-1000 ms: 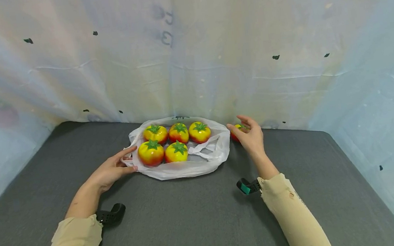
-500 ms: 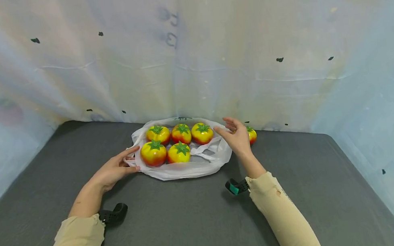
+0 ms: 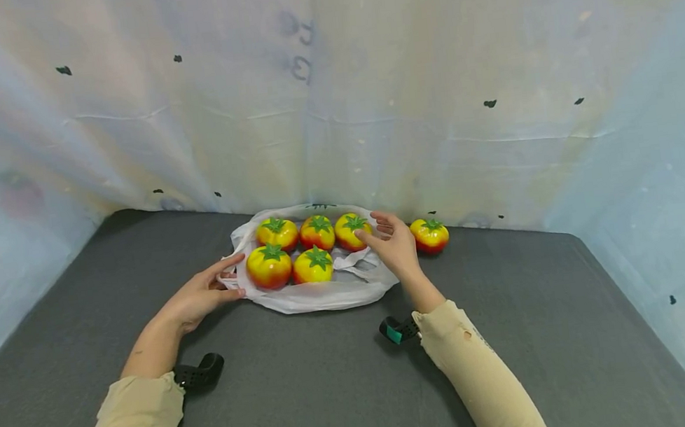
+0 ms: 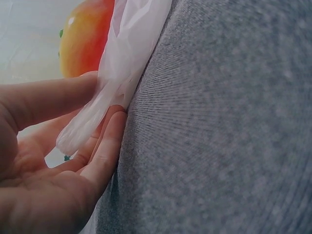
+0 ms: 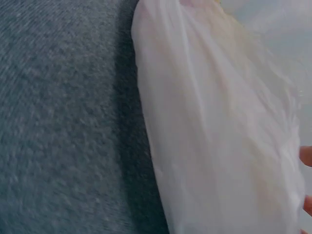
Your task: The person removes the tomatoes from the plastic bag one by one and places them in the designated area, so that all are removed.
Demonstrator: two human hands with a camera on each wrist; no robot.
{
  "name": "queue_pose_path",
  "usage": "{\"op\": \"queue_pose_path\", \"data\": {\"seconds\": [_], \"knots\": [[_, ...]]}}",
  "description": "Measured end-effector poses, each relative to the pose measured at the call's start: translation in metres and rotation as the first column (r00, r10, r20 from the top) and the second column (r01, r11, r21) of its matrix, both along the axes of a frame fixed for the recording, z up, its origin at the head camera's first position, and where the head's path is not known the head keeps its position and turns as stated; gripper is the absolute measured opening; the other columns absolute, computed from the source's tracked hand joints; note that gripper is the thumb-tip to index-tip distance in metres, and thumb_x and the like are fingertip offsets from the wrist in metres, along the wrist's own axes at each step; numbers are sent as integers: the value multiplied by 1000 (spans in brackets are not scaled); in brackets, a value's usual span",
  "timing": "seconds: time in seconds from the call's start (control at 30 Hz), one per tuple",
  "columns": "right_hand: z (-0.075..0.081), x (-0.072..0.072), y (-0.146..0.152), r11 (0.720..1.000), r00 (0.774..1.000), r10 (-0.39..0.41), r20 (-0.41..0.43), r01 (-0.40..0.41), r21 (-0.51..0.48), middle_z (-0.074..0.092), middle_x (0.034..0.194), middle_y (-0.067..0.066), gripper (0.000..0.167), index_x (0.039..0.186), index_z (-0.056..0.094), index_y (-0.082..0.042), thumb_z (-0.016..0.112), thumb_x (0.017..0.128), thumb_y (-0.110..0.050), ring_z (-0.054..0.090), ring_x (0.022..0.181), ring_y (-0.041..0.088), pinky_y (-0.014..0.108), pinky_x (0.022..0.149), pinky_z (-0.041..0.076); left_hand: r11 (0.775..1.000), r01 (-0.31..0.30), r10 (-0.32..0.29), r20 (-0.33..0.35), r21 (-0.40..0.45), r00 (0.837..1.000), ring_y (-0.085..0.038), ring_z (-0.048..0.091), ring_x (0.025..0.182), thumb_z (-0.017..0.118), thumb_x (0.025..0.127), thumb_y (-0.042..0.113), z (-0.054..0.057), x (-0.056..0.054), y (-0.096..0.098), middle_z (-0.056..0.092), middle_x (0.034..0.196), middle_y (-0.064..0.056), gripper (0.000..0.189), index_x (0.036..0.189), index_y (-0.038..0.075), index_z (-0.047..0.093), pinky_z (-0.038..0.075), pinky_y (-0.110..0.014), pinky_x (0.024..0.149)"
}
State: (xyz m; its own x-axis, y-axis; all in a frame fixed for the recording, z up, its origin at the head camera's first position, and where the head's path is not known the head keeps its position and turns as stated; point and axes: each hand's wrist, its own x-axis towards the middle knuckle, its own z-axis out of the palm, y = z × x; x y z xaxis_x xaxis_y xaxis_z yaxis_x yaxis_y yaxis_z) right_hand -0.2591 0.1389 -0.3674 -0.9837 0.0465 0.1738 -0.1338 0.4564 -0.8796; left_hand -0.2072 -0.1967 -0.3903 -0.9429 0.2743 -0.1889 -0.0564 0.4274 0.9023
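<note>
A white plastic bag (image 3: 327,298) lies with its mouth spread wide. Inside are several glossy yellow-and-red toy tomatoes (image 3: 269,271) with green star-shaped leaves. My left hand (image 3: 199,293) holds the bag's left edge; in the left wrist view a gathered strip of the bag (image 4: 90,117) passes between thumb and fingers. My right hand (image 3: 395,244) reaches over the bag's right rim, thumb close to or touching the rear right tomato (image 3: 350,227), fingers loosely bent. Its fingers (image 5: 306,156) barely show in the right wrist view, beside the bag's outer side.
One more toy tomato (image 3: 430,236) sits outside the bag, just right of my right hand near the table's back edge. The dark grey table (image 3: 313,400) is enclosed by pale plastic sheeting (image 3: 402,66) behind and at both sides.
My right hand has moved left from the loose tomato to the bag's right rim, leaving that tomato in full view. The left hand stays at the bag's edge; the head view shifts slightly.
</note>
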Motion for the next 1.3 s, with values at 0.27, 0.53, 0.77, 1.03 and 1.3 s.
{"op": "queue_pose_path", "data": {"seconds": [0.27, 0.53, 0.77, 1.03, 1.3], "knots": [[-5, -1, -5, 999, 1000, -14, 22, 14, 30, 55, 131, 17, 52, 130, 57, -6, 73, 85, -27, 52, 122, 31, 43, 100, 44, 1000, -2, 2, 0, 7, 1000, -31, 40, 106, 65, 91, 14, 0, 1, 0, 36, 129, -26, 76, 153, 10, 22, 39, -32, 81], [-9, -5, -9, 999, 999, -13, 29, 11, 49, 54, 131, 20, 56, 132, 54, -3, 74, 84, -22, 54, 120, 33, 42, 99, 45, 1000, -2, 2, 0, 12, 1000, -31, 40, 105, 65, 91, 13, -1, 1, 1, 36, 128, -24, 76, 153, 10, 22, 38, -33, 81], [-11, -7, -11, 997, 998, -30, 62, 25, 74, 52, 135, 20, 61, 136, 52, -5, 75, 83, -26, 53, 120, 34, 43, 100, 44, 1000, 0, 0, 2, 15, 1000, -30, 40, 105, 65, 91, 14, 1, 2, 1, 36, 128, -24, 75, 153, 11, 23, 39, -32, 81], [-14, -12, -13, 993, 997, -47, 66, 40, 107, 54, 133, 19, 60, 135, 52, -5, 75, 83, -26, 55, 117, 34, 42, 99, 44, 1000, -7, 7, 12, 3, 1000, -33, 39, 110, 65, 91, 14, 0, 1, 0, 35, 131, -25, 75, 153, 13, 23, 38, -36, 86], [-16, -13, -14, 994, 997, -52, 62, 46, 100, 55, 131, 18, 60, 134, 53, -4, 76, 82, -23, 56, 116, 34, 42, 98, 45, 1000, 3, -3, 7, 8, 1000, -33, 39, 108, 65, 91, 15, 0, 1, -1, 36, 128, -24, 75, 153, 12, 22, 38, -35, 84]]}}
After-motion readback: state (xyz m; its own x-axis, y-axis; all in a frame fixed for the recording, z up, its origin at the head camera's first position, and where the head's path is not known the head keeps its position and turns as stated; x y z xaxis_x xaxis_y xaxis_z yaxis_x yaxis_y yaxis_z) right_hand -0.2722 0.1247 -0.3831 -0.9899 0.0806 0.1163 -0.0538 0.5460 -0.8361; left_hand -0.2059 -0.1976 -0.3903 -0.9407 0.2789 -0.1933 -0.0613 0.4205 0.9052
